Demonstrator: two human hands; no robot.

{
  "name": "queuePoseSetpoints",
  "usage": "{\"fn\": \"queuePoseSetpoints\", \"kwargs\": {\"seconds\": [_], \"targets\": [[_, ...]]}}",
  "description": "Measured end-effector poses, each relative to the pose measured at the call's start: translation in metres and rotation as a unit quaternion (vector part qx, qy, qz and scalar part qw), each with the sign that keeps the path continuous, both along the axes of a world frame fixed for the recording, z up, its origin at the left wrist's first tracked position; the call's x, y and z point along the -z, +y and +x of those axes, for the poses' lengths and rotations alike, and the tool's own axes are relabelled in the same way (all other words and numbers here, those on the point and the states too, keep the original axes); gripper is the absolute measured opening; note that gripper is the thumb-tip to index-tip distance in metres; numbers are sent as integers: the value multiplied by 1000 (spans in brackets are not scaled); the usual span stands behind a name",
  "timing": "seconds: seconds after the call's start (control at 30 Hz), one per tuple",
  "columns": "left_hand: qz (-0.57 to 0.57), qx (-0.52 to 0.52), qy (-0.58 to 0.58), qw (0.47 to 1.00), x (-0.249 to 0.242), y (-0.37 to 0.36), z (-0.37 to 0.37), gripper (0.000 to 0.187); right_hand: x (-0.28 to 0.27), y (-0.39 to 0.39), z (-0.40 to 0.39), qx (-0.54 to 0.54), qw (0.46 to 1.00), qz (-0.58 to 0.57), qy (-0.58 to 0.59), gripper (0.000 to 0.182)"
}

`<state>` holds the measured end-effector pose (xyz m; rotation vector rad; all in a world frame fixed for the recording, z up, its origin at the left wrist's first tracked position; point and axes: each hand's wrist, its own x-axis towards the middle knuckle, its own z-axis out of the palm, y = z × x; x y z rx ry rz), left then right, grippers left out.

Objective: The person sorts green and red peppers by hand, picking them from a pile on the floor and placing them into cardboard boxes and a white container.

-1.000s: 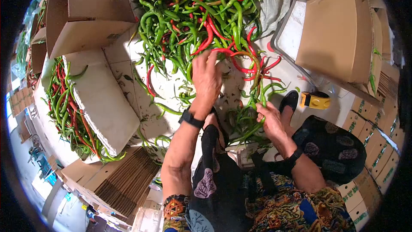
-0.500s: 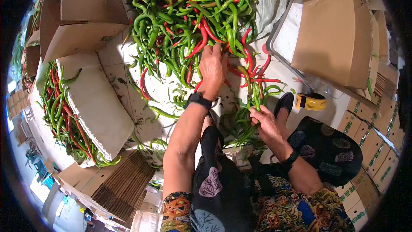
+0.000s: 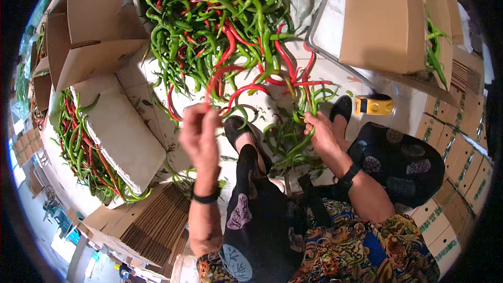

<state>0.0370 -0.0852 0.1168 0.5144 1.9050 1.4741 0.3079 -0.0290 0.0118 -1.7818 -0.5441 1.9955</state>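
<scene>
My left hand point(image 3: 200, 133) is raised above the floor, its fingers pinched on a curved red chili pepper point(image 3: 214, 79) that points up and away. The motion blurs it a little. Low on the right, my right hand point(image 3: 322, 137) closes around the stem ends of a small bunch of green chili peppers point(image 3: 310, 106). Red chili peppers point(image 3: 285, 57) lie just beyond that bunch. A big heap of mixed green and red chili peppers point(image 3: 209, 31) spills from a white sack point(image 3: 309, 0) onto the floor in front of me.
On the left, a white foam box point(image 3: 123, 136) holds more chili peppers point(image 3: 78, 152), beside open cardboard boxes point(image 3: 97, 52). Flattened cardboard point(image 3: 152, 228) is stacked at lower left. A large carton point(image 3: 382, 21), a yellow object point(image 3: 373, 106) and stacked cartons point(image 3: 456, 141) occupy the right.
My left hand has pulled back from the heap toward the left and my body, bringing out a red chili pepper. My right hand stays around its bunch. The camera view has shifted slightly.
</scene>
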Motion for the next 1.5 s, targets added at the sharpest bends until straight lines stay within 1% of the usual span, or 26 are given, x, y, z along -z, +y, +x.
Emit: {"fn": "queuePoseSetpoints", "kwargs": {"seconds": [0.03, 0.1, 0.17, 0.23, 0.3, 0.33, 0.37, 0.43, 0.5, 0.57, 0.6, 0.63, 0.7, 0.77, 0.87, 0.97, 1.0, 1.13, 1.17, 1.23, 1.27, 1.3, 1.37, 1.43, 1.47, 1.5], "targets": [[13, -13, 34, 999, -15, -11, -12, 7, 3, 1, 3, 5, 1000, 9, 0, 14], [-4, -124, 91, 988, -49, -36, -43, 9, 7, 5, 8, 4, 1000, -1, 6, 13], [57, -189, 68, 978, -83, -71, -89, 12, 8, 5, 12, 17, 1000, -12, 23, 14], [189, -137, -3, 972, -96, -137, -156, 14, 8, 4, 12, -3, 1000, 0, 4, 13], [150, -297, 12, 943, -111, -152, -164, 13, 7, 2, 6, -10, 1000, 13, -20, 14], [215, -307, -82, 924, -98, -186, -183, 15, 9, 0, 5, -10, 1000, 12, -23, 14], [173, -169, -24, 970, -78, -214, -187, 22, 10, -1, 5, -7, 999, 13, -28, 14], [100, -178, -120, 972, -44, -204, -157, 28, 15, 0, 11, 5, 999, 20, -49, 14], [-81, -227, -2, 971, -22, -106, -63, 27, 20, -1, 21, 12, 997, 24, -77, 14], [-162, -46, 10, 986, 24, -57, -18, 19, 27, 1, 30, 21, 994, 12, -107, 13], [-138, 104, 100, 980, 60, -44, 1, 18, 30, 1, 32, 27, 992, 4, -120, 13], [-53, 193, 179, 963, 76, -18, 23, 22, 29, 1, 33, 17, 993, 8, -118, 13], [3, 301, 179, 937, 80, 40, 62, 24, 25, 4, 36, -3, 993, 18, -117, 13], [44, 328, 311, 891, 98, 87, 93, 26, 27, -1, 38, 9, 995, 18, -98, 17], [-19, 382, 375, 845, 133, 116, 108, 29, 23, 1, 38, -7, 996, 4, -85, 20], [-11, 332, 414, 848, 137, 106, 105, 27, 17, 4, 33, -3, 997, 22, -74, 19], [-36, 312, 488, 815, 141, 103, 102, 26, 18, 2, 31, -10, 996, 29, -80, 18], [-82, 454, 431, 776, 185, 69, 105, 27, 22, -6, 26, -39, 995, 43, -81, 20], [-38, 437, 423, 793, 188, 61, 112, 22, 23, -5, 26, -43, 995, 49, -70, 20], [-39, 391, 319, 863, 173, 63, 115, 19, 15, 5, 24, -25, 998, 22, -61, 18], [-40, 355, 330, 874, 166, 72, 111, 21, 11, 6, 22, -13, 998, 5, -58, 17], [-89, 316, 269, 905, 156, 86, 106, 29, 12, 4, 22, -21, 998, 15, -54, 17], [-61, 216, 280, 933, 143, 118, 98, 33, 12, 1, 25, -49, 997, 33, -48, 18], [-47, 230, 290, 928, 158, 136, 96, 36, 7, 4, 21, -58, 996, 38, -60, 16], [-112, 319, 238, 910, 170, 141, 96, 38, 3, 6, 18, -63, 995, 40, -64, 16], [-77, 381, 237, 891, 186, 139, 99, 38, 0, 10, 14, -49, 996, 34, -62, 14]]}}
